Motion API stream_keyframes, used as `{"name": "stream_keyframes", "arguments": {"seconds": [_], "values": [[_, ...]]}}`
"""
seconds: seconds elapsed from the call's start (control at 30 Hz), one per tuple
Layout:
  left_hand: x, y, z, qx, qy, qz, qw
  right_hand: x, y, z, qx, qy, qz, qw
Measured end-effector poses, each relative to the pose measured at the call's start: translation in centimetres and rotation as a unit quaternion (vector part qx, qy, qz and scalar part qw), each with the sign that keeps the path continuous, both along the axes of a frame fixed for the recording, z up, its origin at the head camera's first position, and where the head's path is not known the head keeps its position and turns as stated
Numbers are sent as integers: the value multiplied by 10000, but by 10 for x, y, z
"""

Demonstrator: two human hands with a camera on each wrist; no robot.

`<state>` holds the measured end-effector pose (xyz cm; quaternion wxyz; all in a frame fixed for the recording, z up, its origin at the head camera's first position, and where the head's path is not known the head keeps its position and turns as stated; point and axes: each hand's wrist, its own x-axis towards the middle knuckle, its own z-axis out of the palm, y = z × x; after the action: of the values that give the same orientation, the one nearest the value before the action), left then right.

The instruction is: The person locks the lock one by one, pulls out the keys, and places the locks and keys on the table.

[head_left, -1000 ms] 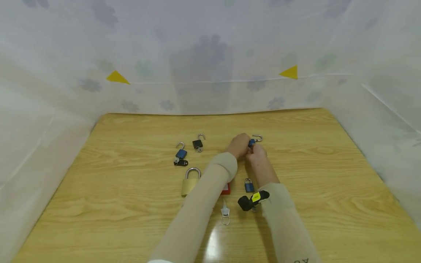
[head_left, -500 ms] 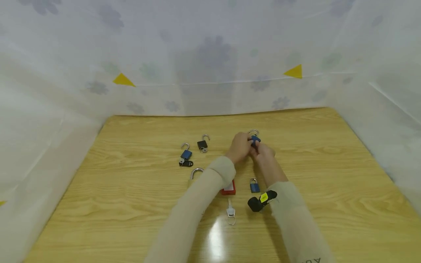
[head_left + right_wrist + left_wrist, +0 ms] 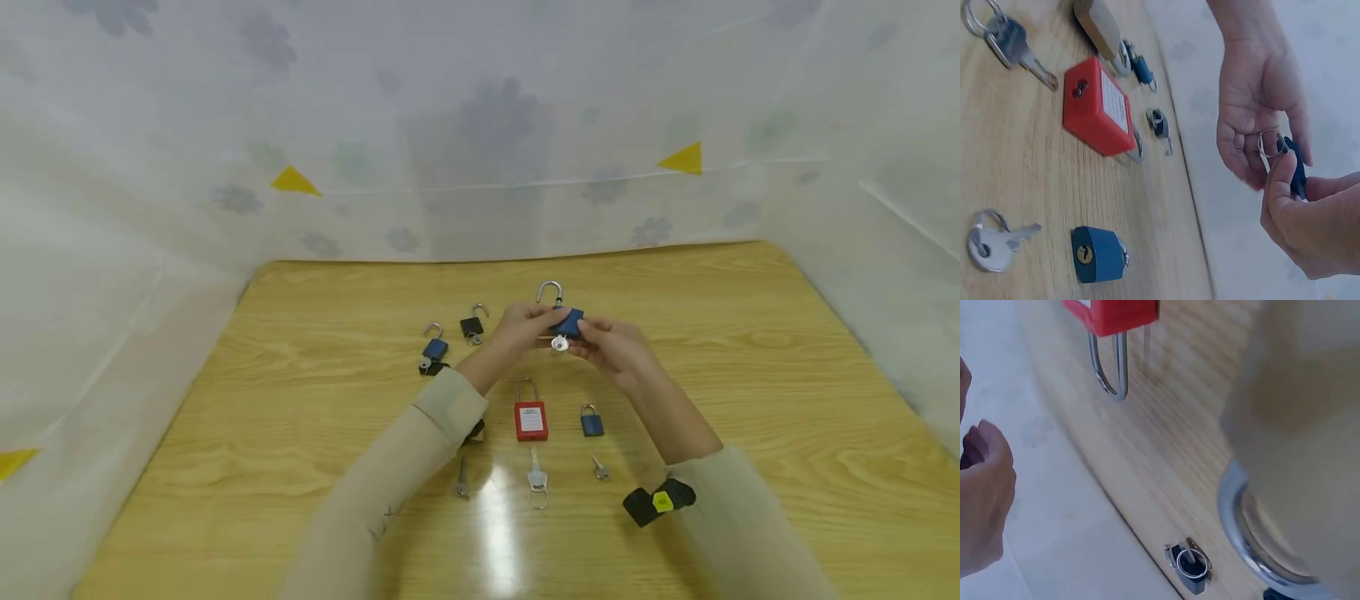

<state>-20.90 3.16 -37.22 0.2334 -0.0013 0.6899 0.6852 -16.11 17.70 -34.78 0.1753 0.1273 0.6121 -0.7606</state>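
Note:
Both hands hold up a blue padlock (image 3: pixel 570 322) over the table's far half. Its shackle (image 3: pixel 551 289) is swung open, and a key (image 3: pixel 560 342) with a ring sits at its bottom. My right hand (image 3: pixel 618 346) pinches the body from the right between thumb and fingers. From the left, my left hand (image 3: pixel 517 329) has its thumb on the body and its fingers curled beneath. The right wrist view shows the key ring (image 3: pixel 1269 143) hanging before the left palm. Fingers partly cover the padlock there.
Nearer the person lie a red padlock (image 3: pixel 531 433), a small blue padlock (image 3: pixel 592 423) and keys (image 3: pixel 537 481). A brass padlock (image 3: pixel 1097 28) is mostly behind the left sleeve in the head view. Further left are an unlocked blue padlock (image 3: pixel 435 350) and an unlocked black padlock (image 3: pixel 472 327).
The blue padlock has turned so its open shackle points away, and it has come up and left, with its key showing. The forearms have spread apart, uncovering the red padlock and keys.

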Motion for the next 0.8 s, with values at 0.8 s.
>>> {"name": "stream_keyframes", "arguments": {"seconds": [0.8], "values": [[88, -34, -10, 967, -394, -258, 9942, 66, -6, -12, 899, 977, 1380, 9815]]}}
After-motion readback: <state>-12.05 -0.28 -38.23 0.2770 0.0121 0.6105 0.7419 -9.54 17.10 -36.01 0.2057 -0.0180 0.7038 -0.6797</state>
